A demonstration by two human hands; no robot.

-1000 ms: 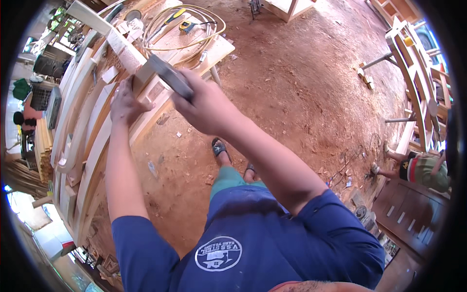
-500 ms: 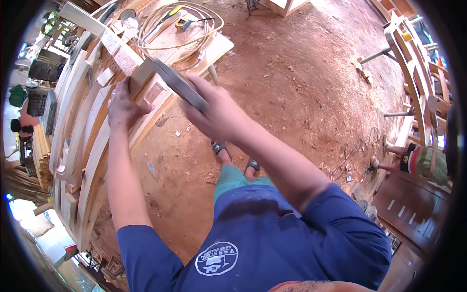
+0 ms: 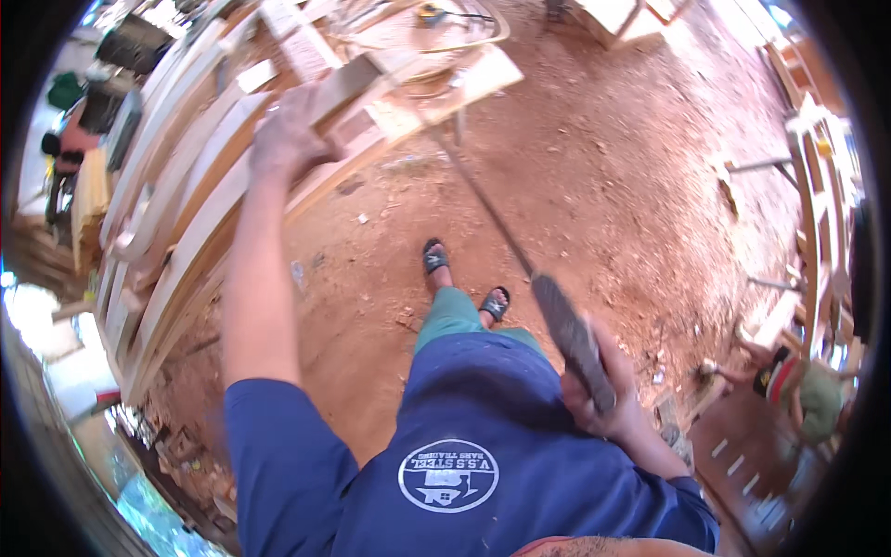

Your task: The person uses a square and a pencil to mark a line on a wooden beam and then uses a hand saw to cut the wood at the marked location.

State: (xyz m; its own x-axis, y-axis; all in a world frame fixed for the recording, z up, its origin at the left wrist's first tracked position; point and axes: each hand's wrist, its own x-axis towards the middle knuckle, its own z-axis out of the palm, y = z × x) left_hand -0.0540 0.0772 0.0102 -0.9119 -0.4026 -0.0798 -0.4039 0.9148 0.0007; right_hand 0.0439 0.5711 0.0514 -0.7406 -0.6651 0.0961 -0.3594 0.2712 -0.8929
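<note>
My right hand [image 3: 603,385] is closed round the dark handle of a handsaw [image 3: 484,202], drawn back close to my right side. The thin blade, seen almost edge-on, points up and left toward the end of a short wooden piece [image 3: 351,85]. Whether the blade tip touches the wood, I cannot tell. My left hand [image 3: 290,139], a little blurred, grips that wooden piece, its thumb on the near side. Under it lies a long pale plank [image 3: 399,135] at the bench edge.
Several curved timbers [image 3: 176,139] are stacked on the left. A yellow tape measure [image 3: 431,14] and a looped hose [image 3: 501,32] lie beyond the wood. Shavings cover the dirt floor [image 3: 594,176]. At the right are a wooden frame [image 3: 817,186] and another person [image 3: 807,399].
My right hand has pulled the handsaw back, down and right, so its long blade now shows. The left hand stays on the wooden piece; the whole view has shifted slightly.
</note>
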